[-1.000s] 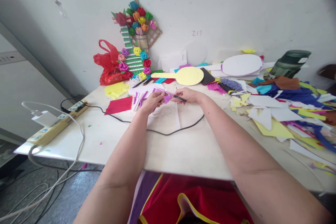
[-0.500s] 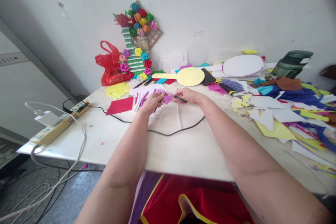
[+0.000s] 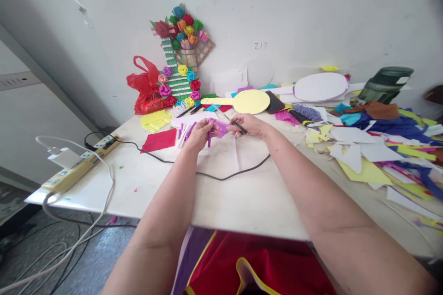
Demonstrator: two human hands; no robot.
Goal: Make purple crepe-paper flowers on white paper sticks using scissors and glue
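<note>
My left hand (image 3: 200,133) is closed on a small piece of purple paper (image 3: 219,129), with a purple strip (image 3: 209,132) hanging down at its fingertips. In my right hand (image 3: 248,125) is a pair of scissors (image 3: 238,126); its dark handle lies in the fingers and its blades point up and left, just beyond the purple paper. Beside my left hand lie several white and purple rolled sticks (image 3: 184,133). A red paper rectangle (image 3: 159,140) rests further left, and a yellow paddle-shaped cutout (image 3: 252,101) lies behind my hands.
A black cable (image 3: 224,178) crosses the table in front of my hands to a power strip (image 3: 79,166) at the left. Paper scraps (image 3: 367,147) and a green bottle (image 3: 386,85) crowd the right. A paper-flower decoration (image 3: 178,55) and red plastic bag (image 3: 143,85) stand against the wall.
The scissors have swung from lying across the purple paper to pointing up and left beyond it. A purple strip now shows hanging upright at my left fingertips.
</note>
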